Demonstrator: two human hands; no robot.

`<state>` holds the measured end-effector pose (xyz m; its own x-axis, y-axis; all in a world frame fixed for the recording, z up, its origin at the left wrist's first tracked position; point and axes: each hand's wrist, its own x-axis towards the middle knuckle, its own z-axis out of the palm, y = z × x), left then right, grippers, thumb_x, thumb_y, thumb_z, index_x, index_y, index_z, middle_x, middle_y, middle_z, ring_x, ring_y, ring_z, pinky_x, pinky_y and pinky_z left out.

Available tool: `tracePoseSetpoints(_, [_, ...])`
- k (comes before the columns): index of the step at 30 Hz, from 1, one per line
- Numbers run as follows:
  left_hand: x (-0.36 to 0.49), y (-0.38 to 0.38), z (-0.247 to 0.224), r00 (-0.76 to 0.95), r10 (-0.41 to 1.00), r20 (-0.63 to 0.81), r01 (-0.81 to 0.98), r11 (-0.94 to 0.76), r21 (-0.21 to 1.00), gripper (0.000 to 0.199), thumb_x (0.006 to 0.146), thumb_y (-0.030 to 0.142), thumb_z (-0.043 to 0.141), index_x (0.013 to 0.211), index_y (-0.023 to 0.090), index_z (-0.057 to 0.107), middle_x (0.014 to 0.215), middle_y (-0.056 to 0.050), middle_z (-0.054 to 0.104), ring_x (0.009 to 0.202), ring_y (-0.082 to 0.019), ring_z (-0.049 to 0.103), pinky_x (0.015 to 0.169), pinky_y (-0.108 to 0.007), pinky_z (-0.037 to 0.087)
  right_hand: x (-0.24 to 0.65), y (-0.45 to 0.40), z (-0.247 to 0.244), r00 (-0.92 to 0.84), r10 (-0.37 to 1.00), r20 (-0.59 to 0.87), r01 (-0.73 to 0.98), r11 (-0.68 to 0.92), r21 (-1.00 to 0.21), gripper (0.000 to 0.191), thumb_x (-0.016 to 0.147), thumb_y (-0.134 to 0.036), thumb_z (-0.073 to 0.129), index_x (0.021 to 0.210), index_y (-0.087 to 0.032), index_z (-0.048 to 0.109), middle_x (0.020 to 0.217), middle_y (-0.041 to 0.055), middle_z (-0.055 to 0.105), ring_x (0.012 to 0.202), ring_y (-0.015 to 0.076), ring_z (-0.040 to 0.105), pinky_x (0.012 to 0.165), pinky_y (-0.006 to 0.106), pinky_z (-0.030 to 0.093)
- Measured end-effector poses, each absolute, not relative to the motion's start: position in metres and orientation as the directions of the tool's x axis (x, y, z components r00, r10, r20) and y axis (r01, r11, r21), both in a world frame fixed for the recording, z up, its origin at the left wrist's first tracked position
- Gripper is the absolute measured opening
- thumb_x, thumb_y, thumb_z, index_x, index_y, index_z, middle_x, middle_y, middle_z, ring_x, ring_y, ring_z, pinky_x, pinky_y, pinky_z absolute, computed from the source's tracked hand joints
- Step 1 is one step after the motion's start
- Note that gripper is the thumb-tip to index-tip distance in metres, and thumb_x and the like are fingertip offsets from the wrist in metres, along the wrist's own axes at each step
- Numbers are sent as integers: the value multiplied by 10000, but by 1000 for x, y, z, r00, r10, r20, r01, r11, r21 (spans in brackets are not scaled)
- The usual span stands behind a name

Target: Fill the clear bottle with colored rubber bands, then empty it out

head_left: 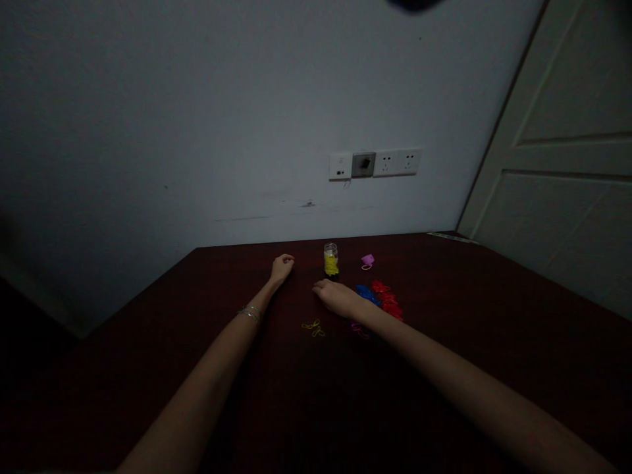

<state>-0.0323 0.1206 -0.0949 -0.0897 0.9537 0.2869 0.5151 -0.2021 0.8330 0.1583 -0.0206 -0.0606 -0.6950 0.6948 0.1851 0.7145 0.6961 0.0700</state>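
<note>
My left hand (283, 268) rests on the dark red table, left of a clear glass jar (330, 249). Its fingers are curled in, with nothing visible in them. Yellow rubber bands (331, 265) fill the jar's lower part or are wrapped round it; I cannot tell which. In front of the jar, my right hand (338, 297) is low over the table, its fingertips pinched together; what they hold, if anything, is too small to see. A few loose yellow rubber bands (313, 327) lie nearer me. Blue bands (368, 294) and red bands (388, 301) sit in piles beyond my right wrist.
Purple bands (360, 330) lie beside my right forearm, partly hidden. A small pink object with a pale loop (368, 261) stands right of the jar. Behind the table (237, 260) rises a white wall with a row of sockets (386, 163); a panelled door (567, 158) is at right.
</note>
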Motion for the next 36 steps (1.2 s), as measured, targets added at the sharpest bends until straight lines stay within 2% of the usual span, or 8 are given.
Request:
tracePoseSetpoints(10, [-32,117,-93,-69,953,295,527,-216,822,209,685,124,486,838,118,629,605,-12,572,579,-115,530,547,-198,389,149,-13,-56,-651,743,155,758,623,194,258,832,-35,384,973,-72,596,970,154,618,908,216,577,739,279,453])
tracePoseSetpoints(13, [-32,118,-94,-72,951,301,535,-218,816,207,681,135,498,837,116,633,619,-18,585,581,-116,531,548,-200,388,151,-14,-54,-652,737,178,758,628,176,261,821,-32,389,966,-81,600,968,152,618,903,214,575,735,278,444])
tracePoseSetpoints(15, [-32,120,-96,-74,949,305,545,-218,810,210,678,142,505,839,115,636,616,-15,583,569,-112,521,539,-198,381,153,-15,-52,-647,736,201,759,645,82,255,814,-41,402,952,-91,610,956,143,625,885,198,581,734,263,435])
tracePoseSetpoints(18, [-32,123,-99,-83,943,321,552,-225,803,209,674,140,508,833,111,641,615,-11,580,558,-104,509,539,-195,379,155,-20,-50,-665,714,217,689,699,-189,274,773,-42,439,959,-109,629,907,99,651,807,151,594,708,225,426])
tracePoseSetpoints(21, [-32,125,-102,-89,937,337,551,-235,801,211,672,134,507,829,110,646,612,-11,585,558,-104,514,559,-199,391,157,-28,-49,-723,677,139,565,695,-445,335,712,-25,464,981,-113,644,817,50,668,684,113,588,626,195,427])
tracePoseSetpoints(24, [-32,126,-101,-88,937,338,557,-236,796,210,674,130,506,825,111,651,584,-8,582,550,-107,520,580,-209,406,160,-36,-49,-756,651,60,487,622,-613,357,676,-40,509,996,-118,647,819,39,668,680,108,592,599,186,437])
tracePoseSetpoints(31, [-31,121,-97,-92,942,323,559,-220,800,207,672,116,507,822,113,649,566,2,571,536,-98,512,570,-200,403,159,-41,-45,-742,670,-3,507,559,-656,440,617,-183,671,1053,-134,634,992,74,636,786,133,579,669,225,459])
tracePoseSetpoints(36, [-31,120,-97,-88,941,327,567,-222,793,211,667,126,506,820,114,650,562,-2,571,544,-105,515,578,-206,400,155,-43,-42,-804,583,-116,483,526,-700,584,580,-252,719,1132,-119,582,992,73,626,807,133,577,681,213,463])
